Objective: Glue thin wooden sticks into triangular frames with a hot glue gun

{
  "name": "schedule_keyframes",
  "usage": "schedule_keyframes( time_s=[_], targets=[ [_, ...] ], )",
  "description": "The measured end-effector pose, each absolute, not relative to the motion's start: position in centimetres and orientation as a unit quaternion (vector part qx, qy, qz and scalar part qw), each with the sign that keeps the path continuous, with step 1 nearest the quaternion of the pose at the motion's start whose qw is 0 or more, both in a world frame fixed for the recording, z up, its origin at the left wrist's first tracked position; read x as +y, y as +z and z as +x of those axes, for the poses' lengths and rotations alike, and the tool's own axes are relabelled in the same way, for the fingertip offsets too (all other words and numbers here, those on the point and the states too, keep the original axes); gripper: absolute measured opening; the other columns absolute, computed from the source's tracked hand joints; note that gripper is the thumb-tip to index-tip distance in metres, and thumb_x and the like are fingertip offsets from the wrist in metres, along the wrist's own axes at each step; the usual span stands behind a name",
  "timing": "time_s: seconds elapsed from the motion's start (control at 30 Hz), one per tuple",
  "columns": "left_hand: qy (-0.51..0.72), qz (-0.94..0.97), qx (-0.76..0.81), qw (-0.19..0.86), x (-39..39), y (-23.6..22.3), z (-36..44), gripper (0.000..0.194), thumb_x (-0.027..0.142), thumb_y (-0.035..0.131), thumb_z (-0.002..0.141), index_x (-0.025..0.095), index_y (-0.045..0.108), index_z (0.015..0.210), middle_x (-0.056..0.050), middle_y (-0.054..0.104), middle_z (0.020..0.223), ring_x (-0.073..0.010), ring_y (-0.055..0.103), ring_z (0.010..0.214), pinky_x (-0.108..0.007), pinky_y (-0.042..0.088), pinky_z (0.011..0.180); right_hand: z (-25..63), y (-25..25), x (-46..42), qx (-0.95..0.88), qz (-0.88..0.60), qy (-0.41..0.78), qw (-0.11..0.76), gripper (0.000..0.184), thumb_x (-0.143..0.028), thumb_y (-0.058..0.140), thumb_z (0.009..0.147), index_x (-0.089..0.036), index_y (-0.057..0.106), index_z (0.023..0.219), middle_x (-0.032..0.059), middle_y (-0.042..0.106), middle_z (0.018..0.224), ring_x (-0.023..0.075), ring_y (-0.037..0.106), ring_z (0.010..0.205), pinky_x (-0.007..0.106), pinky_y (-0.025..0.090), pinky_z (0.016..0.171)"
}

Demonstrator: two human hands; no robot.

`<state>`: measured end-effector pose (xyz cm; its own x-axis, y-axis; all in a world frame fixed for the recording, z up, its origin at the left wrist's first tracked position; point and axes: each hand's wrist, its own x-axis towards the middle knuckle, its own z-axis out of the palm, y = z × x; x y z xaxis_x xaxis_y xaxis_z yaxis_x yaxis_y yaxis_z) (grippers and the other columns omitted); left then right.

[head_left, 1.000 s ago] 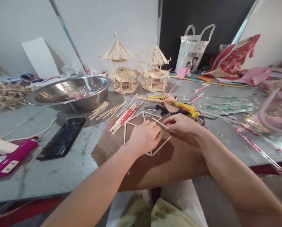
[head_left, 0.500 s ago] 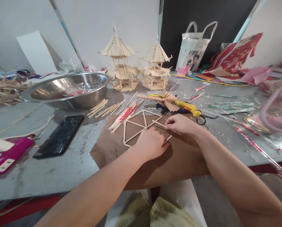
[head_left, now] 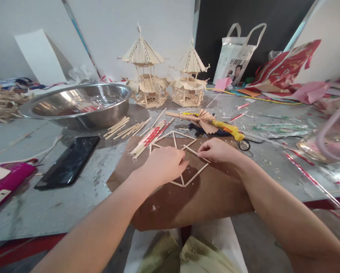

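A flat frame of thin wooden sticks [head_left: 184, 141], shaped like a polygon with spokes, lies on a sheet of brown paper [head_left: 204, 197]. My left hand [head_left: 164, 165] rests closed on the middle of the frame, fingers pressing on the sticks. My right hand [head_left: 217, 149] pinches a loose stick at the frame's right side. Part of the frame is hidden under the left hand.
A yellow glue gun [head_left: 227, 129] lies just beyond the frame. Loose sticks [head_left: 136, 131], a steel bowl [head_left: 79, 106] and a black phone [head_left: 69, 162] sit to the left. Two stick pagodas [head_left: 164, 77] stand at the back; bags and pink scraps clutter the right.
My left hand shifted left and up over the frame's middle, uncovering the frame's lower right corner. My right hand stayed at the right side with its stick.
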<state>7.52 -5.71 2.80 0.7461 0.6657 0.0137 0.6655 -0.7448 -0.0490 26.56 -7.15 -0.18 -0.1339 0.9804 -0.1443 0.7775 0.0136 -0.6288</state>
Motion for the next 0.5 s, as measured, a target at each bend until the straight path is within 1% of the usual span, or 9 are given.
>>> schedule_keyframes(
  time_s=[0.13,0.33,0.5],
  targets=[
    [-0.013,-0.934,-0.355,0.038,-5.0,2.0,6.7,0.026,0.035,0.04,0.075,0.017,0.058,0.07,-0.003,0.059,0.066,-0.0159,0.053,0.064,-0.026,0.038,0.053,26.6,-0.5,-7.0,-0.698,-0.635,0.283,0.17,0.021,-0.029,0.05,0.063,-0.015,0.066,0.066,0.0006,0.063,0.061,0.0118,0.052,0.057,0.02,0.036,0.051],
    [-0.103,-0.923,-0.367,0.055,-3.5,0.6,5.9,0.019,0.025,0.041,0.075,0.018,0.059,0.074,-0.003,0.058,0.072,-0.0165,0.05,0.076,-0.028,0.04,0.066,26.4,-0.2,-7.1,-0.702,-0.639,0.282,0.139,0.022,-0.031,0.052,0.063,-0.017,0.066,0.069,0.0,0.063,0.062,0.0117,0.053,0.056,0.02,0.036,0.051],
    [-0.122,-0.925,-0.356,0.048,-2.6,-0.2,5.7,0.019,0.02,0.042,0.073,0.019,0.06,0.078,-0.003,0.058,0.074,-0.0168,0.049,0.079,-0.03,0.039,0.072,26.4,-0.2,-7.1,-0.707,-0.636,0.281,0.13,0.022,-0.032,0.052,0.064,-0.017,0.066,0.069,0.0004,0.064,0.063,0.0121,0.053,0.057,0.02,0.036,0.051]
  ],
)
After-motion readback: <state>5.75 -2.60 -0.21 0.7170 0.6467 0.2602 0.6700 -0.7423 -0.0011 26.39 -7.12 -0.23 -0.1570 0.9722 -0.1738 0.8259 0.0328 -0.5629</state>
